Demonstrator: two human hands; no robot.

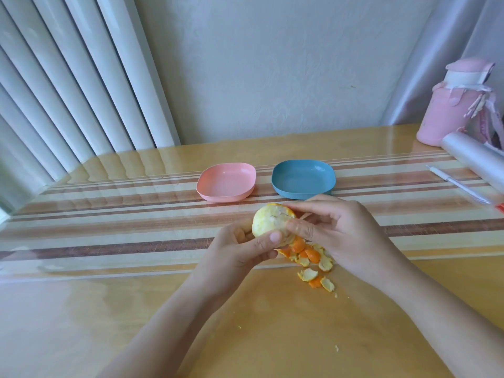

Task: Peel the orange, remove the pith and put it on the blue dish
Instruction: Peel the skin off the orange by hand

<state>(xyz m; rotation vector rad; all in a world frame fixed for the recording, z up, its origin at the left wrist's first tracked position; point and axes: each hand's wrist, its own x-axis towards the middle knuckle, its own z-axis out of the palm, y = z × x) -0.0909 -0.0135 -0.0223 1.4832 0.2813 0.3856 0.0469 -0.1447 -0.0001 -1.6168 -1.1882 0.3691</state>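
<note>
From the head camera I see the orange [268,223], mostly stripped to pale, bumpy pith, held between both hands above the glossy wooden table [109,296]. The left hand [240,249] cups it from below with the thumb curled on its near face. The right hand [335,227] pinches its right side. Curly peel scraps [311,257] lie just beneath. The smooth, rounded-square blue dish [302,178] sits farther off, right of a pink dish [226,181].

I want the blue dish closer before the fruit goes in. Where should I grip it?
Take the blue dish by its near rim, coming from the front with the right hand, which is nearest. Its walls slope out over a narrower base, so fingers should slip under the rim, thumb on top.
</note>
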